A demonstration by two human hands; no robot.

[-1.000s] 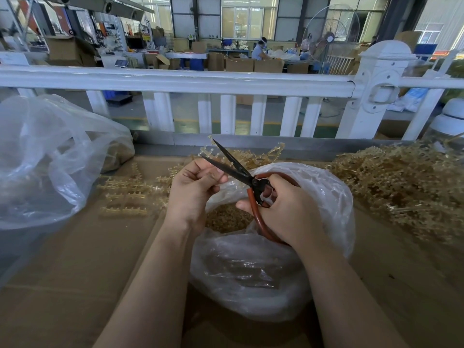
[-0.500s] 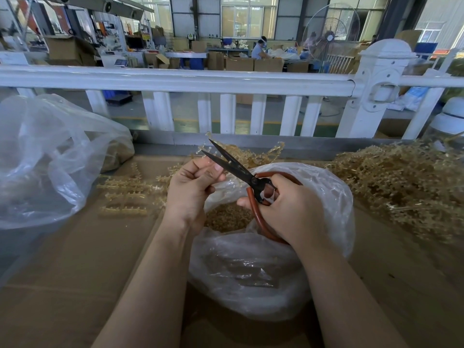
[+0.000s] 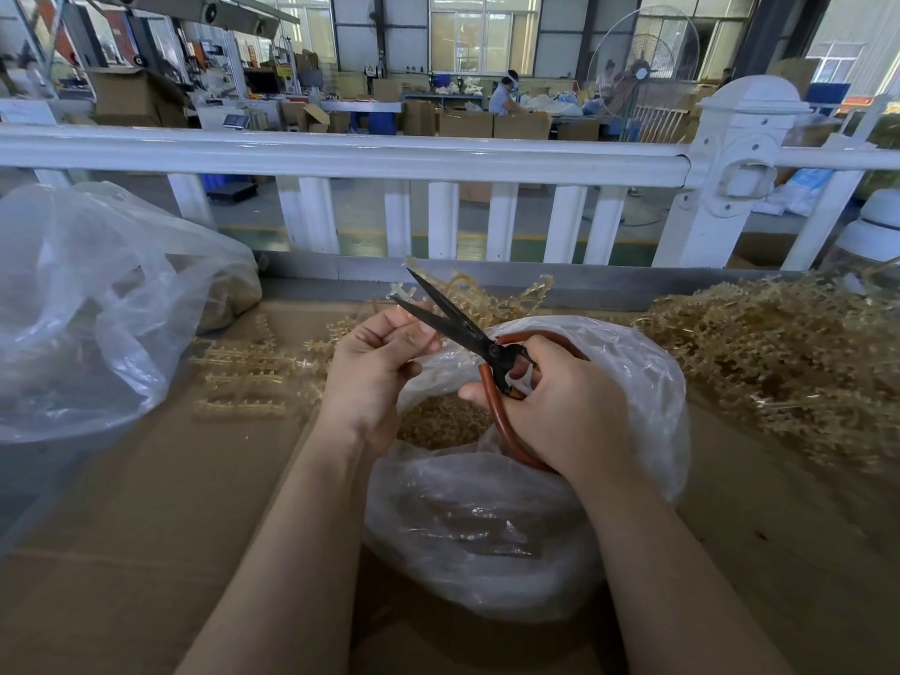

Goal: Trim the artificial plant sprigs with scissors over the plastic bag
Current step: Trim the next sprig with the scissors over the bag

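My right hand grips red-handled scissors, whose dark blades stand open and point up and left. My left hand pinches a pale tan plastic sprig; its tip pokes up between the blades. Both hands hover over a clear plastic bag that holds small tan cut pieces. The sprig's lower part is hidden inside my left fingers.
A big heap of tan sprigs lies to the right. Flat trimmed strips lie left of the bag on the cardboard top. Another clear bag bulges at far left. A white railing runs behind.
The scissor blades shut partway about half a second ago and have opened wider again. My left hand has shifted the sprig slightly between them.
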